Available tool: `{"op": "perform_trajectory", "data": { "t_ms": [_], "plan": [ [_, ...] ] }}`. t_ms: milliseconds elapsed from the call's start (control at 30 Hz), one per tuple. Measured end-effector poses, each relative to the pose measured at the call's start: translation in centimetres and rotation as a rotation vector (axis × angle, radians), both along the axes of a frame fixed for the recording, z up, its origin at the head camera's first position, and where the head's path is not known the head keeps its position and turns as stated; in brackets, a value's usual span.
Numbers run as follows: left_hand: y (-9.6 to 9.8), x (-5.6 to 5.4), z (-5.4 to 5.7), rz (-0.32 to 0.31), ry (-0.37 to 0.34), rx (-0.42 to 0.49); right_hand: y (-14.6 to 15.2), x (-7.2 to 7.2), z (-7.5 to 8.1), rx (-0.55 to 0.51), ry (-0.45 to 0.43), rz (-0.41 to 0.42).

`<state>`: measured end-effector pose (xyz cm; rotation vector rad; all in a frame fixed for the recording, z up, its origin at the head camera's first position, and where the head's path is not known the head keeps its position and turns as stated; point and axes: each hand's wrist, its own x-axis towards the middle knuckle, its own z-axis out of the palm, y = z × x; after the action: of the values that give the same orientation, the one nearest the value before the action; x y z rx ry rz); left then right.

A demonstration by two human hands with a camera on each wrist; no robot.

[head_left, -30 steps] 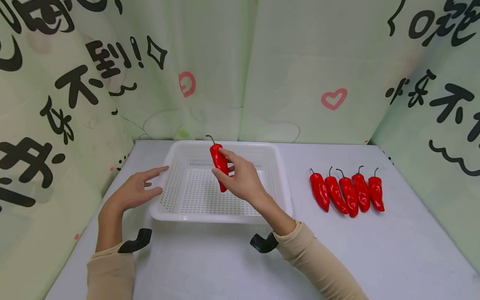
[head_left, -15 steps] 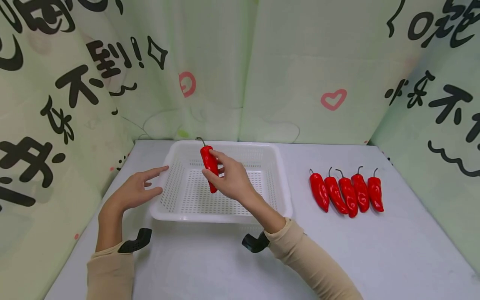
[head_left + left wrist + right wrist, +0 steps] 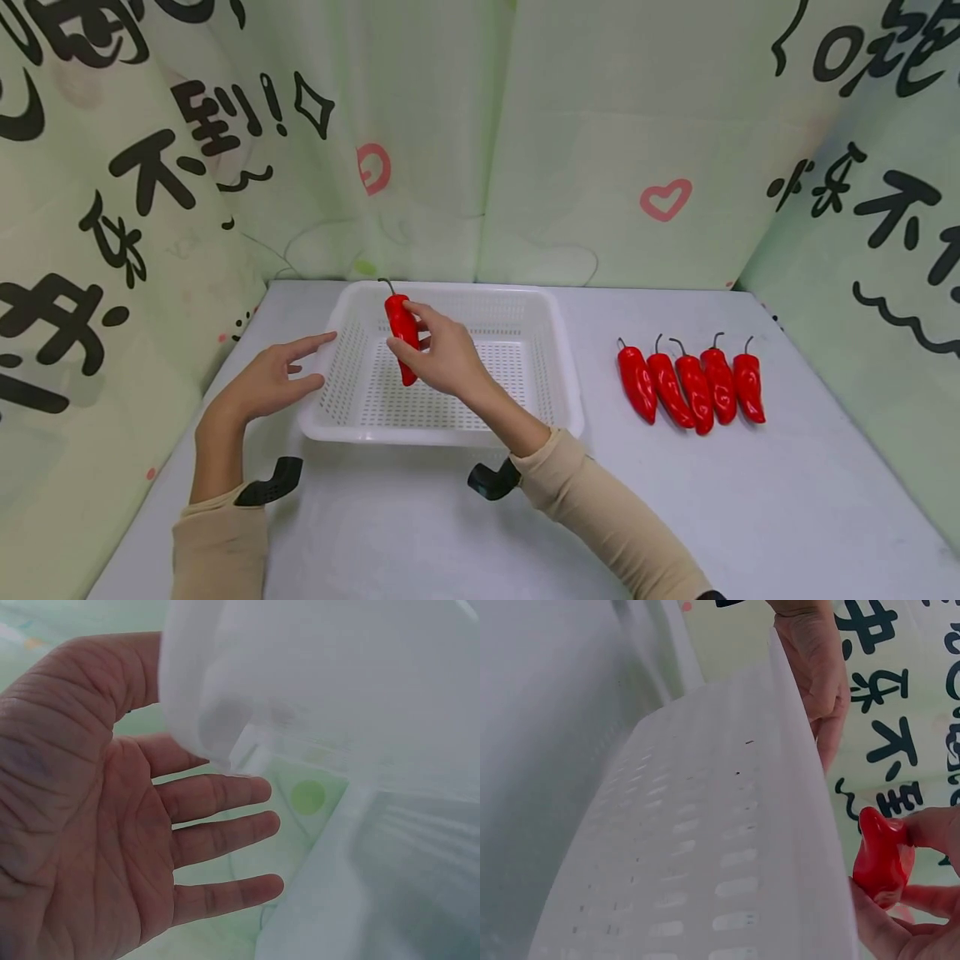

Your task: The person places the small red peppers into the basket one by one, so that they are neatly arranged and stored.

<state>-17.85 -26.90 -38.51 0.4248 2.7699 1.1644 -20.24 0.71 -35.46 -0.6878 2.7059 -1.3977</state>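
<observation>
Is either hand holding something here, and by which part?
The right hand holds a slender, glossy red chili pepper by its body, below the stem. The left hand, beside the white perforated plastic basket, grips nothing.

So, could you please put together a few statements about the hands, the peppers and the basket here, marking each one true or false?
1. The right hand holds a red pepper over the basket. True.
2. The left hand grips a pepper too. False: it holds no pepper; it is at the basket's left end, its fingers mostly straight.
3. Five other peppers lie in a row on the table, to the right of the basket. True.
4. The basket is black and solid. False: it is white and perforated.
5. All six visible peppers are red. True.
</observation>
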Motion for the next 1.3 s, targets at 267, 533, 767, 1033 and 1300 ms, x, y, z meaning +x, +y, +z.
{"op": "perform_trajectory", "data": {
  "t_ms": [267, 533, 767, 1033, 1300],
  "plan": [
    [0.1, 0.0, 0.1, 0.008, -0.001, -0.022, -0.7, -0.5, -0.5, -0.033, -0.089, 0.008],
    [0.2, 0.0, 0.1, 0.013, -0.007, -0.033, -1.3, -1.1, -0.7, -0.044, -0.174, -0.006],
    [0.2, 0.1, 0.2, 0.018, -0.020, -0.034, -2.1, -1.3, -1.1, -0.062, -0.286, -0.040],
    [0.1, 0.1, 0.2, 0.015, -0.024, -0.017, -2.7, -1.5, -1.3, -0.121, -0.432, -0.063],
    [0.1, 0.1, 0.3, 0.007, -0.018, -0.017, -3.0, -1.6, -1.3, -0.173, -0.550, -0.083]
  ]
}}
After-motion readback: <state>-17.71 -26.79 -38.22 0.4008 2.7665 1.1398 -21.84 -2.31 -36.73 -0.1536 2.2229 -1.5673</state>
